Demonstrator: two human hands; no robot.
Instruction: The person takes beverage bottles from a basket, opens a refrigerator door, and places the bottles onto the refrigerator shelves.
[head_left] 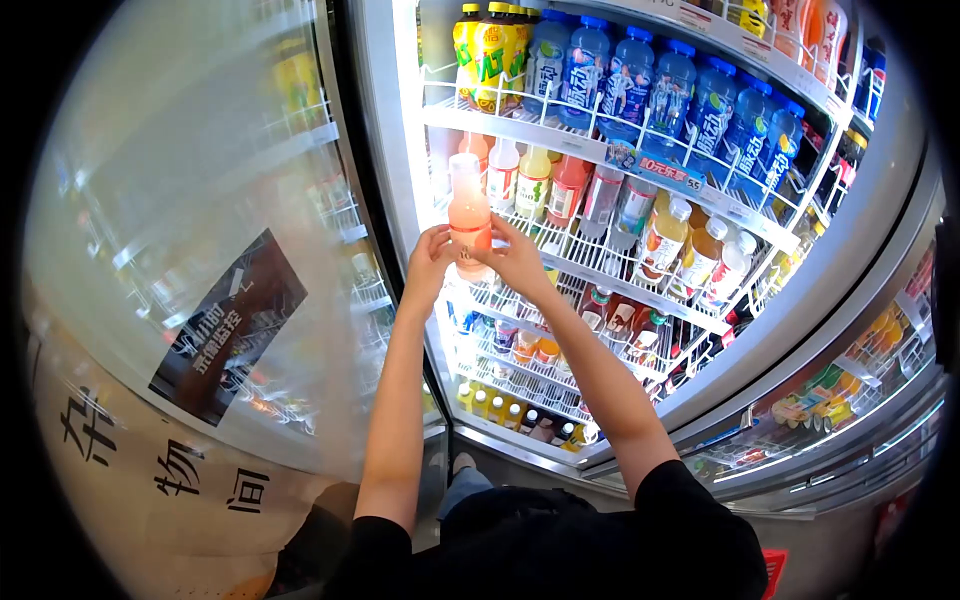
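Both my hands are wrapped round a pink drink bottle [468,215] at the left front of the lit fridge's middle shelf. The bottle stands nearly upright, with a pale cap and an orange-pink label. My left hand [431,254] closes on its lower left side, and my right hand [518,256] grips it from the right, thumb across the label. Just behind it, another pink bottle [474,148] is partly covered. To the right stand a white-capped yellow-green bottle [533,183] and a red bottle [568,190]. Whether the held bottle touches the shelf, I cannot tell.
Blue sports-drink bottles [630,82] and yellow tea bottles [490,60] line the shelf above. A wire rail [560,130] runs along that shelf's front. The glass door [210,200] stands at my left. Lower shelves hold small bottles [495,406]. A chest fridge [830,400] is at right.
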